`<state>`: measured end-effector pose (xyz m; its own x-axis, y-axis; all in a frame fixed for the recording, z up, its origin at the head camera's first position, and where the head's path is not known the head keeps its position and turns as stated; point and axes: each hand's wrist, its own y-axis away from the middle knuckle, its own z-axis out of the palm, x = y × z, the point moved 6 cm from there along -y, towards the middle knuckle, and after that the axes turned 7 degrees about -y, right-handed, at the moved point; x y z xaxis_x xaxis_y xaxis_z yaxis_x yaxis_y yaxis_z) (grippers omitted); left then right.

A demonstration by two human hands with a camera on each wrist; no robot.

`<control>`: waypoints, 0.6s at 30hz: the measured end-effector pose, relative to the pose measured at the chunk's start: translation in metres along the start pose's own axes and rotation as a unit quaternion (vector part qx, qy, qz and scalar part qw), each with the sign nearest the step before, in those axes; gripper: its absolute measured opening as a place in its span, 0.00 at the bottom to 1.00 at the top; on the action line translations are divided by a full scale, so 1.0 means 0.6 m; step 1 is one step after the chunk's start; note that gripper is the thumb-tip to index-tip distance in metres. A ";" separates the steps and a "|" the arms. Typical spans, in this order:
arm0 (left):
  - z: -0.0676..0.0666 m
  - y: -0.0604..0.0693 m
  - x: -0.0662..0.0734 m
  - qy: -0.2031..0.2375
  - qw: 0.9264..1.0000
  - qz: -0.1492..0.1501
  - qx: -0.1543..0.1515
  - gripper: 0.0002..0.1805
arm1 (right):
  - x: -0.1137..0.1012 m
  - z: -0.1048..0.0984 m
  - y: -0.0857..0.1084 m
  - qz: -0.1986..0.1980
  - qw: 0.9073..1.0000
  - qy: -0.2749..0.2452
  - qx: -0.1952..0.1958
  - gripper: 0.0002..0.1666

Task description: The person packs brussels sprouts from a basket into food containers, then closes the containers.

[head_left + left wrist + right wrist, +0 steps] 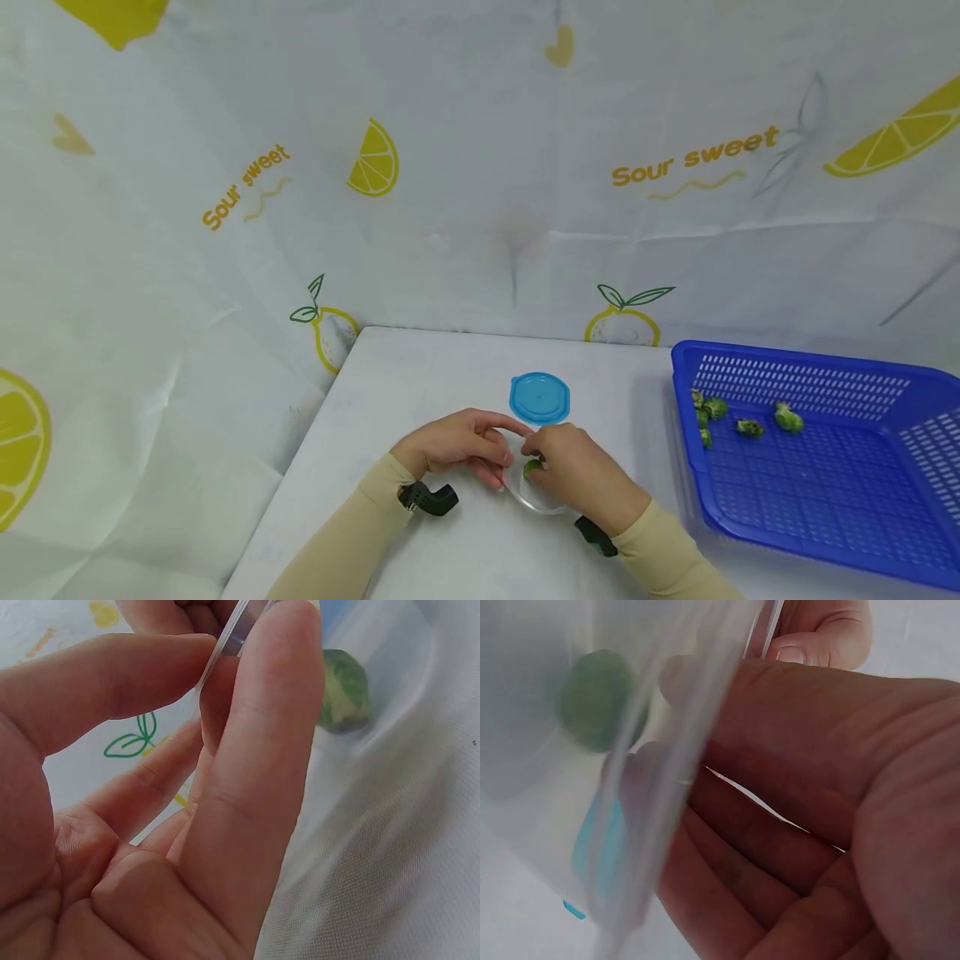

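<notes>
My left hand (457, 446) grips the rim of a clear round container (536, 507) from the left, thumb and fingers on either side of its wall. From the right, my right hand (581, 471) reaches over the rim. A green Brussels sprout (532, 469) lies at its thumb and fingertips, inside the container. In the right wrist view the sprout (596, 701) shows blurred through the translucent wall, beside the fingertips (649, 754). The left wrist view shows the sprout (345, 690) through the plastic, with the left index finger hiding part of it.
A blue lid (540, 398) lies flat just behind the container. At the right stands a large blue perforated basket (810, 492) with several sprouts (787, 418) toward its back left. The white table (442, 367) meets a lemon-printed sheet at its back edge.
</notes>
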<state>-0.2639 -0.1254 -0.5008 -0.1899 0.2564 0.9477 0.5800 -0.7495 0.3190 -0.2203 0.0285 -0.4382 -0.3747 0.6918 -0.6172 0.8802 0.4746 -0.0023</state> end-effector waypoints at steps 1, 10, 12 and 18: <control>0.002 -0.003 0.002 -0.002 1.000 -0.001 -0.002 0.29 | 0.002 -0.002 0.003 0.004 1.000 0.000 0.001 0.11; 0.005 -0.015 0.008 -0.023 1.000 -0.008 0.003 0.27 | 0.006 -0.047 0.027 0.025 0.999 -0.010 0.026 0.14; 0.002 -0.011 0.003 -0.026 1.000 -0.011 0.007 0.27 | 0.001 -0.059 0.036 0.022 0.999 -0.002 0.032 0.15; -0.001 -0.002 -0.010 -0.018 1.000 -0.021 0.013 0.27 | -0.010 -0.117 0.070 0.049 0.998 0.027 0.028 0.14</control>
<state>-0.2639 -0.1262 -0.5067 -0.1858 0.3090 0.9327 0.5934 -0.7213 0.3572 -0.2017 0.0824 -0.3796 -0.3004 0.7618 -0.5740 0.9273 0.3740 0.0111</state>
